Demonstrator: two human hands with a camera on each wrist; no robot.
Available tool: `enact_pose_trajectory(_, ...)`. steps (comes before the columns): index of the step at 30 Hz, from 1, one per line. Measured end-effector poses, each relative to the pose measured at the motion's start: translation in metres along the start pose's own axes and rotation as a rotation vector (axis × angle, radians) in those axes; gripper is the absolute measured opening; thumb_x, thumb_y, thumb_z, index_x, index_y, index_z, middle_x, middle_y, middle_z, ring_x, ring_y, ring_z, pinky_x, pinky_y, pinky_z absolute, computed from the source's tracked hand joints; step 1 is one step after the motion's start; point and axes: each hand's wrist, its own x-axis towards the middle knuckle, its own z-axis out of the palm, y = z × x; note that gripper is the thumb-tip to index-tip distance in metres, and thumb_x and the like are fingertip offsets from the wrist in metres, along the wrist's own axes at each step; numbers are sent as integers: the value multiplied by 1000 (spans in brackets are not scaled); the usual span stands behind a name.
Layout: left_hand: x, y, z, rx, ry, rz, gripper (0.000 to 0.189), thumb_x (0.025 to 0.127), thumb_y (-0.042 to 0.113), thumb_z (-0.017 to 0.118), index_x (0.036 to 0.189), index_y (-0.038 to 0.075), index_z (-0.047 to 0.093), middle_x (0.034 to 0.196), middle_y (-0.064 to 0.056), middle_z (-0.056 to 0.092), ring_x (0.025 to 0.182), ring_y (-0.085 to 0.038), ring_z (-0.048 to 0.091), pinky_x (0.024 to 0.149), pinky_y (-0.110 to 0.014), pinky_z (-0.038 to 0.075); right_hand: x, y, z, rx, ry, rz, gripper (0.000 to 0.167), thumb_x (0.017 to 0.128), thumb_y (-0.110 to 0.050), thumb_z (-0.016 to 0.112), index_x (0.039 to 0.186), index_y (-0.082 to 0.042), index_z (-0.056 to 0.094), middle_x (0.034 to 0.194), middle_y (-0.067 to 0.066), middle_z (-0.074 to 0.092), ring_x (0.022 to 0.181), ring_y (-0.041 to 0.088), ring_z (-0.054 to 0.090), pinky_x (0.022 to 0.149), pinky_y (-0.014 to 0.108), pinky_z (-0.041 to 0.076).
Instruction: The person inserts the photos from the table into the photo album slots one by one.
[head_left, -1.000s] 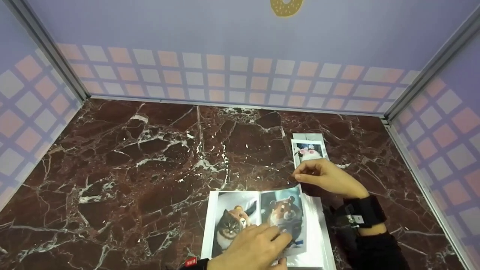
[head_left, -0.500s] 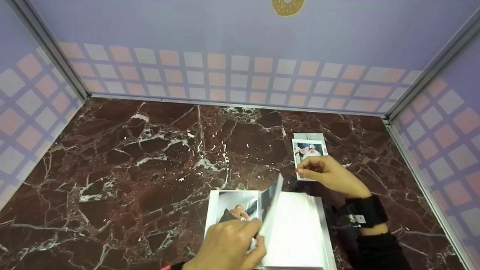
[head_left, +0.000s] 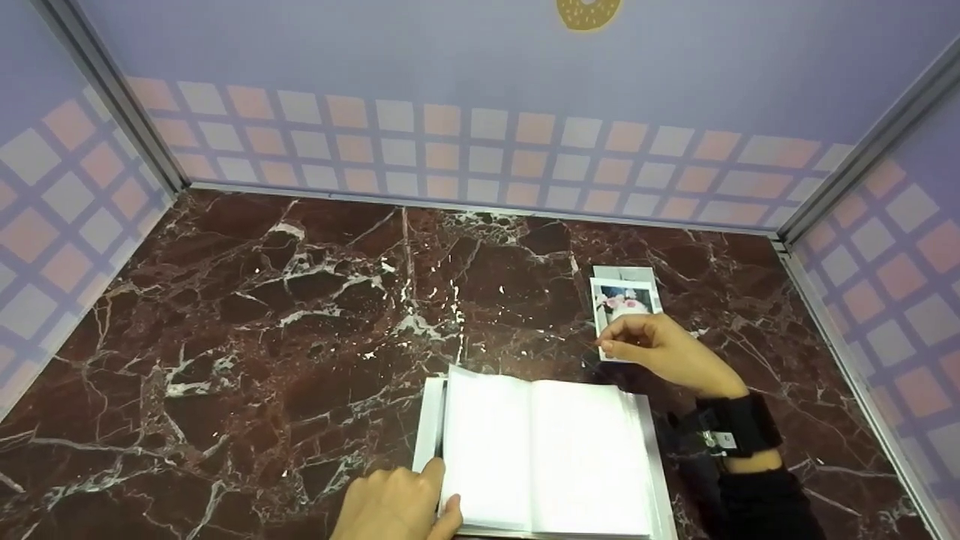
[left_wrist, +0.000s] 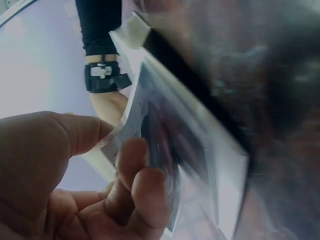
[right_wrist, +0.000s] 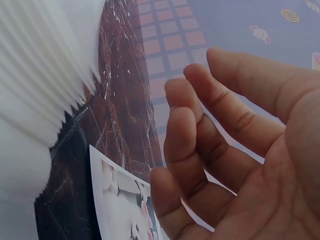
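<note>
An open photo album lies at the front, with white blank-looking pages facing up. At its left side my left hand pinches the outer edge of a turned page. The left wrist view has the thumb on one face of that page and fingers on the other, with a dark picture behind. My right hand hovers beyond the album's right corner, fingers loosely bent around nothing. It partly covers a loose photo with pink and white shapes.
Another pale card sticks out from under the loose photo. Red-brown marbled tabletop surrounds the album. Lilac walls with pink and white squares close off the back and sides.
My left hand has turned an album page from right to left, covering the cat picture and exposing white pages. The right hand stays almost in place near the loose photo.
</note>
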Motion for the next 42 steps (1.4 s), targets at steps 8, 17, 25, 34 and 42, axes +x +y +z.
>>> enact_pose_trajectory(8,0,-11,5,-35,-133,-26,27,79,30,80,77,11,61,52,2,55,42,-16,51,36,-31,41,0,6,-6,-64,103,13,24,105,-24,71,117,-4,75,108,16,75,95,27,71,83,27,57)
enact_pose_trajectory(17,8,1,3,12,-166,289,69,98,64,65,143,12,59,140,-15,65,123,-30,67,94,-46,62,-3,18,-12,-188,391,236,43,100,-33,78,128,-3,67,116,17,72,95,24,68,74,28,53)
enact_pose_trajectory(25,23,18,24,-51,-236,509,69,108,71,35,165,33,43,173,-8,40,155,-38,46,113,-62,50,-1,34,-14,-326,392,332,71,90,-35,88,139,5,55,120,28,62,107,40,60,95,54,49)
enact_pose_trajectory(34,27,25,33,-50,-272,500,69,106,73,38,166,39,40,174,-4,40,155,-39,46,111,-66,49,-1,36,-13,-365,399,360,73,88,-30,90,139,7,52,120,31,67,109,45,66,96,59,51)
enact_pose_trajectory(42,30,32,33,-62,-300,494,69,106,73,38,166,39,39,175,-3,38,156,-38,44,110,-66,49,-3,34,-11,-348,416,405,78,86,-31,91,141,6,48,116,29,69,104,43,67,93,57,52)
